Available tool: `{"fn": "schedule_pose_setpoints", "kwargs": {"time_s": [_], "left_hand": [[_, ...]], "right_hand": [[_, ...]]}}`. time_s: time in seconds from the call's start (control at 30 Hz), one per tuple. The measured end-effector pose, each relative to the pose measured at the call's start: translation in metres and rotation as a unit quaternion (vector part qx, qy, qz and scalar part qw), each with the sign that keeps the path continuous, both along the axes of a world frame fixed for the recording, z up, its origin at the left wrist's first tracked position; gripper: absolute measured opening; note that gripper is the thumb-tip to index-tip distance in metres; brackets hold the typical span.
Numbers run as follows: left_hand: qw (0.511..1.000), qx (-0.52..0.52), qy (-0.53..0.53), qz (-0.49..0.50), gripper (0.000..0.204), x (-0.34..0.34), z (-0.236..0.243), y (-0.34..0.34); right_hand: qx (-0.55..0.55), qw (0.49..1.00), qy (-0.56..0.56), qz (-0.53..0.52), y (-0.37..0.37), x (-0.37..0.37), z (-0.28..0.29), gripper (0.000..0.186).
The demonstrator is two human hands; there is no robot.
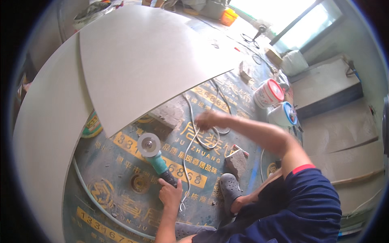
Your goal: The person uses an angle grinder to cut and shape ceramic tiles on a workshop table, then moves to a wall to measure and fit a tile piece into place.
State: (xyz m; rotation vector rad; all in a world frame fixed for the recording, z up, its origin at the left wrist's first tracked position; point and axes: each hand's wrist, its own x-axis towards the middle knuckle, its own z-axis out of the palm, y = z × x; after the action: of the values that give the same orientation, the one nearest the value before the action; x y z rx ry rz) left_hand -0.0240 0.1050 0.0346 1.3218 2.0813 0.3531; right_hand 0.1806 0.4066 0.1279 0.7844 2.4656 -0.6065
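My left hand [170, 193] is closed round the dark rear grip of a teal angle grinder [158, 162]. Its round pale disc [148, 144] points away from me, over the printed floor covering. My right hand [208, 120] is stretched out farther off, close to a thin white cord [187, 162]. Motion smears its fingers, so whether they grip the cord does not show. Beyond the grinder lies a large pale tile [150, 60], with a block [168, 114] under its near edge. Another long pale tile [48, 121] runs down the left side.
Two buckets, one with a red lid [275, 90] and one with a blue rim [289, 113], stand on the right. A rough block [236, 162] sits by my shoe [230, 189]. A hose [95, 205] curves across the near left floor. Pale panels [342, 125] line the right wall.
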Motion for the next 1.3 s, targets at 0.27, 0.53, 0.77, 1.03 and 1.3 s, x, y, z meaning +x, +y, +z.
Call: {"fn": "schedule_pose_setpoints", "kwargs": {"time_s": [0.27, 0.53, 0.77, 1.03, 1.3], "left_hand": [[0.999, -0.042, 0.018, -0.012, 0.105, -0.008, -0.004, -0.017], [0.998, -0.063, -0.004, 0.022, 0.095, -0.027, 0.031, -0.029], [0.988, -0.123, -0.085, 0.025, 0.061, -0.073, 0.087, -0.041], [0.977, -0.204, -0.068, 0.014, 0.046, -0.082, 0.207, -0.04], [0.942, -0.2, -0.169, 0.209, 0.04, -0.09, 0.32, -0.025]], "right_hand": [[-0.275, 0.535, 0.48, -0.638, 0.07, 0.042, 0.144, 0.044], [-0.179, 0.711, 0.341, -0.589, 0.077, 0.059, 0.167, 0.031], [-0.138, 0.869, 0.179, -0.441, 0.085, 0.08, 0.2, 0.041], [-0.208, 0.679, 0.169, -0.684, 0.057, 0.233, 0.177, 0.026], [-0.17, 0.759, -0.078, -0.624, -0.085, 0.345, 0.259, 0.037]]}}
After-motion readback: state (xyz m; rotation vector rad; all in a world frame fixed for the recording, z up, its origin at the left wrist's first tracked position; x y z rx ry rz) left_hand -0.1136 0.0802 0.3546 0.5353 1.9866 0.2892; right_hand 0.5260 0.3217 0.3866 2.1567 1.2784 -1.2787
